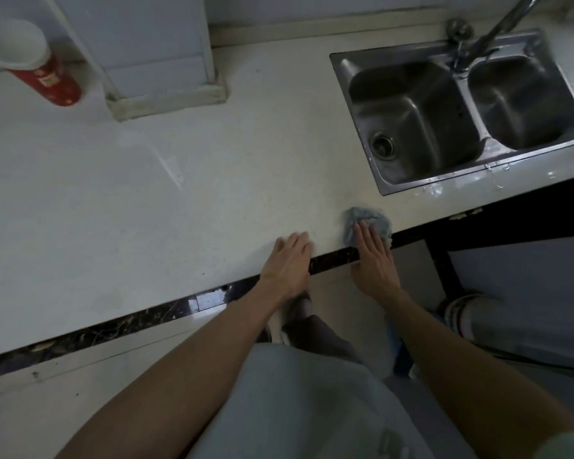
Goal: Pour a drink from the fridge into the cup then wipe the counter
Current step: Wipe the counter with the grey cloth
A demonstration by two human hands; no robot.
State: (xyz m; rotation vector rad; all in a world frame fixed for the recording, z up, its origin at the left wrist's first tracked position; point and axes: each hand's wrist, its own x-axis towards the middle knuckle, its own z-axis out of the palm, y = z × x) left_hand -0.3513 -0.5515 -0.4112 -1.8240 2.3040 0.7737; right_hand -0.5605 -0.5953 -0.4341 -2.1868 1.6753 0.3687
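- Both forearms reach forward from 6 o'clock, roughly side by side, to the near edge of the counter.
- Left hand lies palm down across the edge; its fingers are straight, close together and flat on the counter, holding nothing.
- Right hand, just beside it at 3 o'clock, is also palm down; its fingers are straight and press on the cloth, not curled round it.
- Cloth is a grey-blue bunch at the counter's near edge, partly under the fingertips.
- Cup, red with a white inside, stands far off at 10 o'clock, well apart from both hands.
- Sink, with two basins, sits at 2 o'clock, with the tap behind it.
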